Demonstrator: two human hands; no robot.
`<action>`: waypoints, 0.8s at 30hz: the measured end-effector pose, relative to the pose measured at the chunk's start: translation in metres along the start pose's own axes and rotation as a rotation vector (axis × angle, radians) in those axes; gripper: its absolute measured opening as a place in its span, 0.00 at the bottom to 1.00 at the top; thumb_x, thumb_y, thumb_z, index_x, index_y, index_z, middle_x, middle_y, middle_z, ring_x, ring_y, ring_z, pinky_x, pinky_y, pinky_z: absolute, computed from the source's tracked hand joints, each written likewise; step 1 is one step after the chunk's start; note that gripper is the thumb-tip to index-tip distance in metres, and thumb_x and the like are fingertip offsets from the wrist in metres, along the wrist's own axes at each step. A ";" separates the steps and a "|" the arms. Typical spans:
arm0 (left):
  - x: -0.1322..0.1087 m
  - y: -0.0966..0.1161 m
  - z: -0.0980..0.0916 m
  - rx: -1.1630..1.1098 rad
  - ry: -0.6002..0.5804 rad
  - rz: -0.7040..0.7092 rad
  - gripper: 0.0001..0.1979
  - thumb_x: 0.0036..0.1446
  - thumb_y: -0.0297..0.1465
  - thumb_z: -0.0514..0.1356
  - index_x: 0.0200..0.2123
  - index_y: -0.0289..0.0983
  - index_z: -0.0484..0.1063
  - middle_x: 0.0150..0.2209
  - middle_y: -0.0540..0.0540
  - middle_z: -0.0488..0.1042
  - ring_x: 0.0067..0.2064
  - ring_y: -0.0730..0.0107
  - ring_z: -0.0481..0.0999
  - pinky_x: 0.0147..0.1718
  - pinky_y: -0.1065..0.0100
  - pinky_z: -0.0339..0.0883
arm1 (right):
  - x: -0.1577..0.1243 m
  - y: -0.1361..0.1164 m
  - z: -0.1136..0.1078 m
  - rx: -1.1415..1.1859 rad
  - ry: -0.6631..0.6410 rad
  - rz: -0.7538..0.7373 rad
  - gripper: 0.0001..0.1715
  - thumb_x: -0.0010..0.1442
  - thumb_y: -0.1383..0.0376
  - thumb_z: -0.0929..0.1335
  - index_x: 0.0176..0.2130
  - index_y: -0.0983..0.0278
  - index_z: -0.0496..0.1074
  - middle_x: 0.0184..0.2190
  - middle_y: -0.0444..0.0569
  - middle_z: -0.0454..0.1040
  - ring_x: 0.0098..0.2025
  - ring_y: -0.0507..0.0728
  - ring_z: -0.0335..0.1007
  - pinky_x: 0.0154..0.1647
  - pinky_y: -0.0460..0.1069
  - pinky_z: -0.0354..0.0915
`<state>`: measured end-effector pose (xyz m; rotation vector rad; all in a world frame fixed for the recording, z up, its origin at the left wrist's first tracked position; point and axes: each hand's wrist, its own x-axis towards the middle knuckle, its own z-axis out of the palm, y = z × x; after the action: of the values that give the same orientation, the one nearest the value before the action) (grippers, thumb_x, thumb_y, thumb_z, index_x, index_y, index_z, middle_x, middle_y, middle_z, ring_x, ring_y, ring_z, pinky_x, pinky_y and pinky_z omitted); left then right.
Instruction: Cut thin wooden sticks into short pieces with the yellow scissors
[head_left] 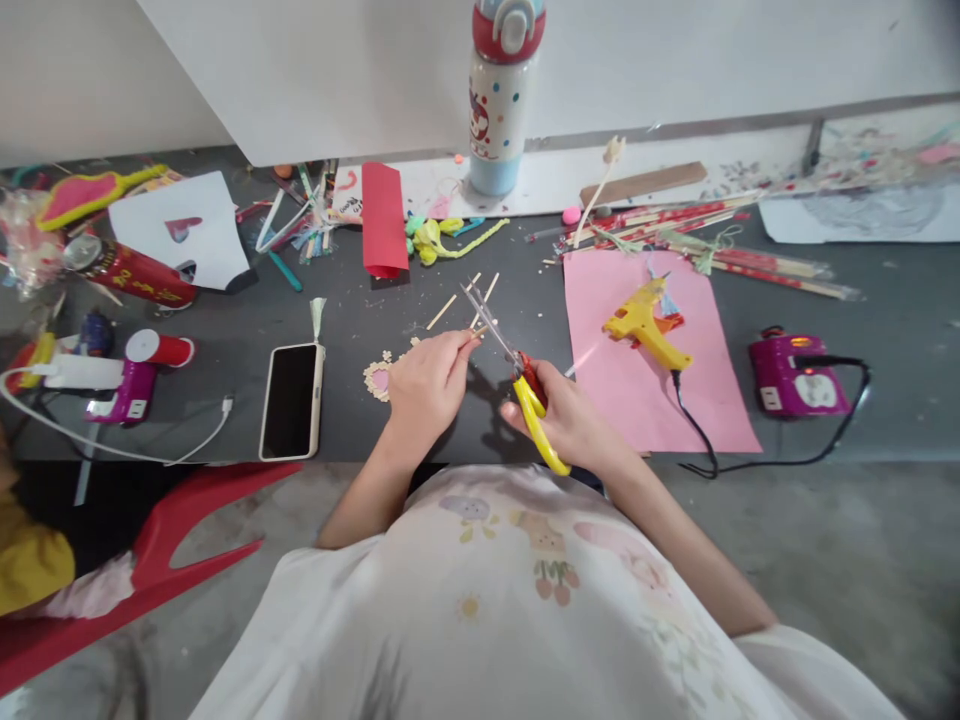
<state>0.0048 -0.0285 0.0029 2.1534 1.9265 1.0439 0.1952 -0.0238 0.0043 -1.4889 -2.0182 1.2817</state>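
My left hand (426,388) pinches a short thin wooden stick (480,331) between thumb and fingertips. In my right hand (571,412) is a pair of scissors (534,425) with yellow and red handles. Their blades are parted and point away from me, beside the stick's end; whether they touch it I cannot tell. Just beyond lie loose wooden sticks (442,312) and small cut bits. A small beige-edged piece with a pink centre (377,380) lies partly hidden behind my left hand.
A phone (290,402) lies left. To the right, a yellow glue gun (641,322) rests on pink paper (727,405), its cord running to a purple power socket (799,375). A bottle (495,120) stands behind. A red can (142,275) lies far left, near a person's yellow sleeve (34,565).
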 end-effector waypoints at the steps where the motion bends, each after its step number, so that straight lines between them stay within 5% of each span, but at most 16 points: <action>1: 0.000 0.002 -0.001 -0.027 -0.018 -0.035 0.12 0.65 0.37 0.52 0.38 0.40 0.74 0.31 0.50 0.79 0.32 0.74 0.76 0.33 0.72 0.64 | 0.000 -0.001 0.000 -0.007 -0.001 -0.003 0.30 0.54 0.45 0.67 0.47 0.63 0.63 0.32 0.47 0.70 0.30 0.55 0.66 0.32 0.50 0.62; 6: 0.001 0.006 -0.007 -0.166 -0.073 -0.145 0.12 0.65 0.37 0.52 0.36 0.39 0.73 0.28 0.53 0.77 0.29 0.77 0.74 0.31 0.73 0.63 | 0.001 0.000 0.000 -0.040 0.005 -0.017 0.37 0.52 0.43 0.68 0.52 0.62 0.61 0.33 0.48 0.70 0.30 0.55 0.65 0.32 0.50 0.62; 15: 0.002 0.006 -0.015 -0.204 -0.084 -0.171 0.11 0.64 0.35 0.53 0.36 0.39 0.75 0.28 0.52 0.77 0.30 0.76 0.75 0.32 0.73 0.65 | 0.000 -0.008 -0.001 -0.039 -0.001 -0.015 0.35 0.52 0.46 0.69 0.51 0.63 0.62 0.34 0.49 0.71 0.31 0.55 0.67 0.32 0.50 0.62; 24: 0.002 0.002 -0.013 -0.185 -0.081 -0.118 0.12 0.65 0.35 0.53 0.36 0.39 0.75 0.27 0.53 0.76 0.30 0.78 0.74 0.32 0.75 0.63 | 0.002 -0.016 -0.003 -0.093 0.005 0.076 0.18 0.53 0.51 0.68 0.32 0.60 0.60 0.24 0.41 0.66 0.24 0.52 0.62 0.26 0.46 0.54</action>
<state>-0.0003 -0.0320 0.0144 1.9292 1.8183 1.0512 0.1866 -0.0218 0.0185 -1.6238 -2.0621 1.2258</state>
